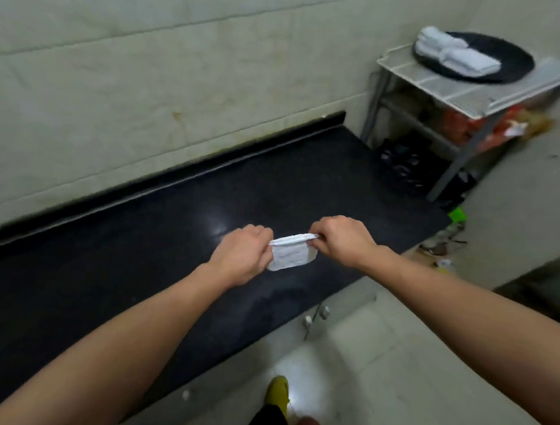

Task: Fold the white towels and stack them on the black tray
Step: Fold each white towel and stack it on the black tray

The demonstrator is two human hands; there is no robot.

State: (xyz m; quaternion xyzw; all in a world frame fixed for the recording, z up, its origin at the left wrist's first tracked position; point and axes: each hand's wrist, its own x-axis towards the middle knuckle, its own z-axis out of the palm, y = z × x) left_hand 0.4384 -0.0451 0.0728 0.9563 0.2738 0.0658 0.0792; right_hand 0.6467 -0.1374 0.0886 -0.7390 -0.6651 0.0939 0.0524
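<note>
A small white towel, folded to a compact rectangle, hangs just above the black countertop. My left hand pinches its upper left corner. My right hand pinches its upper right corner, and the top edge is stretched between the two. Far to the upper right, a round black tray rests on a white wire rack. Folded white towels lie stacked on the tray's left part.
A tiled wall runs behind the countertop. Under the rack's top are shelves with orange packets and dark items. The countertop ends at its right edge near the rack. Below it are cabinet knobs, a pale floor and my yellow shoe.
</note>
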